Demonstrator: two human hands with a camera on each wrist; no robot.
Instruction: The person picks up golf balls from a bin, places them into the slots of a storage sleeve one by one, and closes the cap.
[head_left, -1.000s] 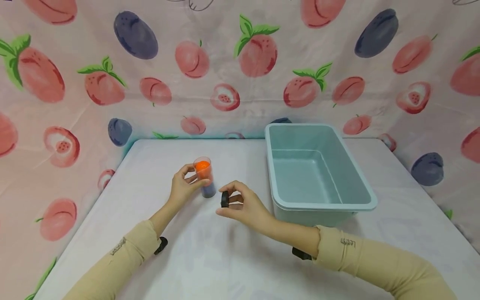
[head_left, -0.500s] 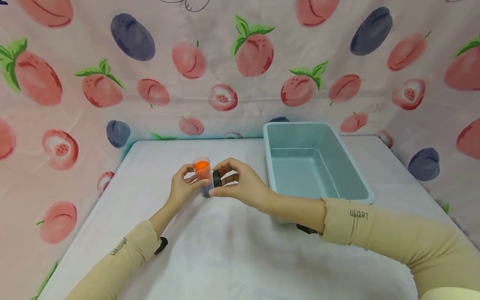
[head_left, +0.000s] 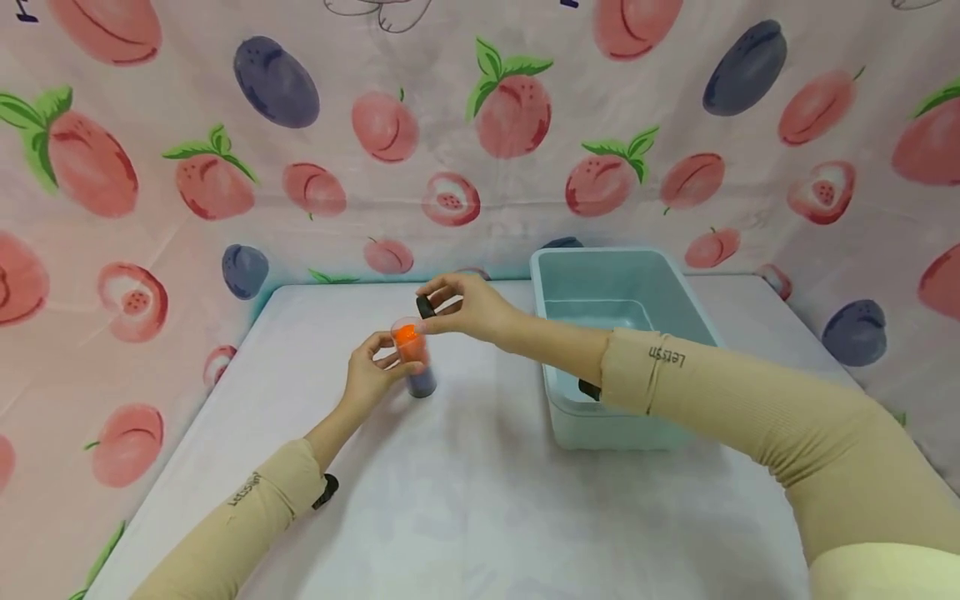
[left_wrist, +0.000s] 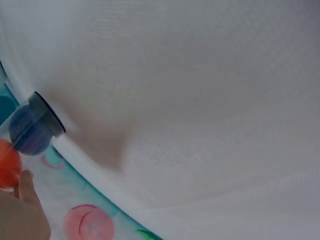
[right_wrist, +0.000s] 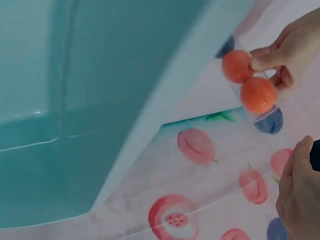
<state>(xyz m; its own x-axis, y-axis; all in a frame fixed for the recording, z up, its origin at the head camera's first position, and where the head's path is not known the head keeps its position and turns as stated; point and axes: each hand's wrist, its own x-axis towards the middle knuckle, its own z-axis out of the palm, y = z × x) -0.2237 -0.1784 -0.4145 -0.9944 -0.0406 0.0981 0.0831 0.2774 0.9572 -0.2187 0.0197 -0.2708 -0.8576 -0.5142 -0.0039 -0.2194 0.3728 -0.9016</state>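
Observation:
My left hand [head_left: 367, 373] holds a clear plastic tube [head_left: 422, 385] upright but slightly tilted, thumb on one side and fingers on the other. Inside it two orange balls [right_wrist: 258, 95] sit above a dark blue ball [left_wrist: 30, 130], and a dark cap [left_wrist: 47, 116] closes its bottom end. The tube's top is uncovered. Just above that mouth, my right hand [head_left: 480, 312] pinches a round black lid [head_left: 425, 307] between thumb and fingers, turned on edge. In the right wrist view the lid shows only partly at the frame's right edge.
A light blue-green plastic tub [head_left: 600, 429] stands on the white-covered table [head_left: 480, 517] to the right, with my right forearm crossing over it. A fruit-printed cloth [head_left: 480, 225] rises behind the table and along both sides.
My right hand has carried the black lid up and leftward, from beside the tube to just over its mouth. The left hand has kept its grip on the tube, nearly still.

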